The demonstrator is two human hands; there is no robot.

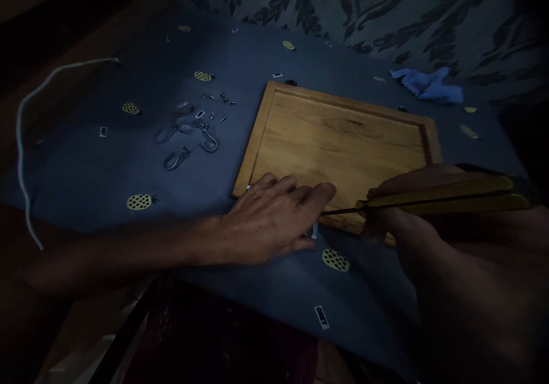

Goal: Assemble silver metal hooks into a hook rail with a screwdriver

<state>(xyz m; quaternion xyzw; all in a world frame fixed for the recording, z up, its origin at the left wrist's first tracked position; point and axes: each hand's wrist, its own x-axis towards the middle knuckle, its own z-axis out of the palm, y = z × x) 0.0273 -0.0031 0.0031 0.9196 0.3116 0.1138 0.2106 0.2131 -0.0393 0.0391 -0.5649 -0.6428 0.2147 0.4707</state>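
Head camera, close in: the right hand (394, 224) is wrapped tight round the yellow handle of a screwdriver (441, 200), its tip at the fingertips of the left hand (274, 218). That hand lies flat, fingers outstretched and together, on the near edge of the wooden board (343, 138). The board looks stiff, fairly heavy and smooth, and it could slide on the blue cloth (128, 161), so it is best taken by its raised rim. Further left are loose hooks (189, 138) and tiny screws (218, 101), easily scattered. Far off lie a white cord (21, 144) and a blue rag (429, 86).
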